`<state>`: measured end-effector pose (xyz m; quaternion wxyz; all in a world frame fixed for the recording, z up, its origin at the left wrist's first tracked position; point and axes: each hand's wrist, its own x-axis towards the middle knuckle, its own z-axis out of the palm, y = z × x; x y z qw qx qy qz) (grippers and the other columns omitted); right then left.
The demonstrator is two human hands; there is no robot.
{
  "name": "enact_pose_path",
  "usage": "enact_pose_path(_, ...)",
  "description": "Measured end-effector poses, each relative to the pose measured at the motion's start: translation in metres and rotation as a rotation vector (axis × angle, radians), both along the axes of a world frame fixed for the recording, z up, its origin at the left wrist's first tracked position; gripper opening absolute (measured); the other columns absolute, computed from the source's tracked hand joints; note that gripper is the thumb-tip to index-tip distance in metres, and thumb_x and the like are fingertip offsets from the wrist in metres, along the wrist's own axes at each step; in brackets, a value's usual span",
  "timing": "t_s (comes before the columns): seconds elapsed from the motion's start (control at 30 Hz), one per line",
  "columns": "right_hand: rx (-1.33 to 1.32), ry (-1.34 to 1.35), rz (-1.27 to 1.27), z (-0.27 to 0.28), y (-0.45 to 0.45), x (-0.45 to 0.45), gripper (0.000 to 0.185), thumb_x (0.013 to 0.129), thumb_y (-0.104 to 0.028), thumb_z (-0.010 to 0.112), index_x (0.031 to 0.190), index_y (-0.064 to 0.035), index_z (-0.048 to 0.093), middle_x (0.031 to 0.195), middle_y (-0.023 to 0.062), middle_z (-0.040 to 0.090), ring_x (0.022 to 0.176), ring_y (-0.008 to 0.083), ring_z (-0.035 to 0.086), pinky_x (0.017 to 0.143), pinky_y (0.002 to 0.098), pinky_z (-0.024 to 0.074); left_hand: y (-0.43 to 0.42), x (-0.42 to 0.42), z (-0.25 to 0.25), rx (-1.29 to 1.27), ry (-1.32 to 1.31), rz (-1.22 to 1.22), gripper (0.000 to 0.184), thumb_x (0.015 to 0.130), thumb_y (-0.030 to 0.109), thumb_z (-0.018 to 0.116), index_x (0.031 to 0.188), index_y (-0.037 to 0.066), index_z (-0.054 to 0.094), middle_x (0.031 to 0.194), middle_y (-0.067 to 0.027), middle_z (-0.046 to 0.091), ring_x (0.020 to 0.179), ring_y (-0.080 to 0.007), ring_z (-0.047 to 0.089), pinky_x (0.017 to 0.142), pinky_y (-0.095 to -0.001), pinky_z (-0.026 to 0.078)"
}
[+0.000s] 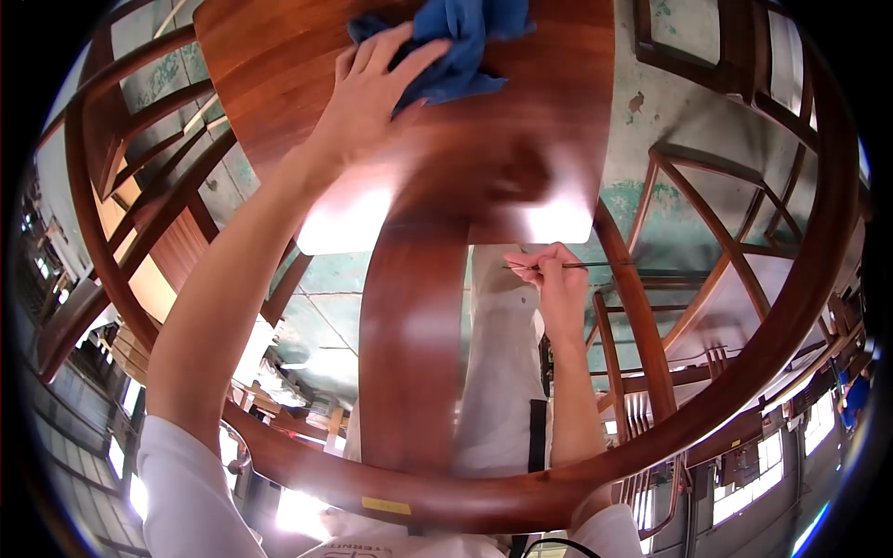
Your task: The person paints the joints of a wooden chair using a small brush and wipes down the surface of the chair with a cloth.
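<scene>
A glossy red-brown wooden chair seat (446,167) fills the upper middle, and its curved back rail (558,484) arcs across the foreground. On the seat's far part lies a crumpled blue cloth (465,51). My left hand (377,93) rests on the cloth's near left edge, fingers spread. My right hand (556,279) is by the seat's near right corner, inside the chair's frame. Between its thumb and fingers it pinches a thin dark brush-like stick (595,264), which points left. The wide back splat (414,353) stands between my forearms.
More wooden chair frames stand on the left (121,214) and right (716,205). The floor (651,102) is worn green and grey. A yellow label (386,506) sticks to the back rail. At far right, a person in blue (854,400) is near the windows.
</scene>
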<state>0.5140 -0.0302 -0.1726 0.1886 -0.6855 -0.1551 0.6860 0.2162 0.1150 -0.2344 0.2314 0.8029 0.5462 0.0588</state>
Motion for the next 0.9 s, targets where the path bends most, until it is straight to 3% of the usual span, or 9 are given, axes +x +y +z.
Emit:
enact_pose_path(0.07, 0.013, -0.025, -0.004, 0.006, -0.007, 0.013, 0.019, 0.089, -0.001, 0.041, 0.080, 0.0040, 0.057, 0.093, 0.0176, 0.074, 0.079, 0.0148, 0.065, 0.074, 0.0277, 0.0526, -0.021, 0.004, 0.006, -0.058, -0.047, -0.154, 0.066, 0.079, 0.019, 0.073, 0.140, 0.024, 0.050, 0.140, -0.0148, 0.046, 0.128, -0.0338, 0.046, 0.102, -0.0500, 0.036)
enact_pose_path(0.13, 0.044, -0.018, -0.024, 0.003, -0.020, 0.029, 0.019, 0.088, -0.001, 0.041, 0.080, 0.0037, 0.057, 0.093, 0.0176, 0.074, 0.078, 0.0147, 0.065, 0.073, 0.0276, 0.0523, -0.045, 0.022, 0.026, -0.275, 0.041, -0.356, 0.069, 0.076, 0.015, 0.077, 0.139, 0.024, 0.051, 0.142, -0.0115, 0.047, 0.127, -0.0313, 0.047, 0.103, -0.0473, 0.038)
enact_pose_path(0.27, 0.050, -0.151, 0.153, 0.015, -0.024, 0.042, 0.018, 0.088, -0.003, 0.045, 0.081, 0.0049, 0.059, 0.090, 0.0125, 0.074, 0.073, 0.0130, 0.064, 0.069, 0.0266, 0.0518, -0.087, 0.047, 0.030, -0.506, -0.075, -0.540, 0.068, 0.070, 0.004, 0.075, 0.132, 0.024, 0.054, 0.140, -0.0079, 0.046, 0.121, -0.0298, 0.049, 0.100, -0.0473, 0.040)
enact_pose_path(0.47, 0.156, -0.206, 0.305, 0.017, -0.033, 0.032, 0.015, 0.088, -0.002, 0.053, 0.089, 0.0032, 0.066, 0.084, 0.0093, 0.072, 0.077, 0.0120, 0.066, 0.071, 0.0252, 0.0533, -0.100, 0.058, 0.045, -0.655, -0.184, -0.421, 0.066, 0.069, 0.000, 0.067, 0.130, 0.023, 0.055, 0.138, -0.0091, 0.047, 0.118, -0.0341, 0.049, 0.098, -0.0477, 0.041)
enact_pose_path(0.6, 0.162, -0.180, 0.316, 0.021, -0.035, 0.029, 0.015, 0.090, -0.004, 0.054, 0.091, 0.0030, 0.067, 0.083, 0.0100, 0.071, 0.076, 0.0140, 0.067, 0.075, 0.0265, 0.0541, -0.092, 0.045, 0.126, -0.843, -0.337, -0.444, 0.065, 0.063, 0.000, 0.067, 0.124, 0.020, 0.061, 0.132, -0.0117, 0.052, 0.116, -0.0349, 0.051, 0.096, -0.0466, 0.044)
enact_pose_path(0.67, 0.184, -0.175, 0.322, 0.023, -0.039, 0.032, 0.015, 0.090, -0.006, 0.055, 0.092, 0.0029, 0.067, 0.085, 0.0108, 0.070, 0.077, 0.0156, 0.067, 0.075, 0.0268, 0.0543, -0.080, 0.029, 0.170, -0.957, -0.285, -0.401, 0.064, 0.062, 0.000, 0.068, 0.123, 0.020, 0.062, 0.133, -0.0114, 0.052, 0.117, -0.0351, 0.051, 0.099, -0.0465, 0.044)
enact_pose_path(0.73, 0.171, -0.211, 0.363, 0.025, -0.042, 0.034, 0.016, 0.092, -0.007, 0.055, 0.094, 0.0029, 0.067, 0.088, 0.0119, 0.070, 0.079, 0.0177, 0.068, 0.075, 0.0270, 0.0544, -0.073, -0.006, 0.190, -0.848, -0.242, -0.295, 0.065, 0.061, -0.001, 0.066, 0.123, 0.016, 0.061, 0.132, -0.0122, 0.052, 0.119, -0.0341, 0.052, 0.099, -0.0474, 0.044)
enact_pose_path(0.8, 0.177, -0.225, 0.401, 0.023, -0.044, 0.039, 0.017, 0.094, -0.009, 0.055, 0.097, 0.0029, 0.067, 0.092, 0.0127, 0.069, 0.080, 0.0191, 0.069, 0.075, 0.0272, 0.0545, -0.075, -0.037, 0.209, -0.626, 0.007, -0.125, 0.065, 0.063, -0.003, 0.064, 0.126, 0.014, 0.060, 0.131, -0.0131, 0.053, 0.119, -0.0335, 0.053, 0.099, -0.0448, 0.045)
enact_pose_path(0.9, 0.182, -0.205, 0.438, 0.023, -0.050, 0.050, 0.019, 0.096, -0.010, 0.054, 0.100, 0.0030, 0.067, 0.096, 0.0133, 0.068, 0.082, 0.0198, 0.069, 0.074, 0.0275, 0.0544, -0.072, -0.062, 0.219, -0.440, 0.106, 0.094, 0.061, 0.070, -0.004, 0.062, 0.129, 0.010, 0.057, 0.132, -0.0137, 0.053, 0.119, -0.0350, 0.055, 0.099, -0.0405, 0.046)
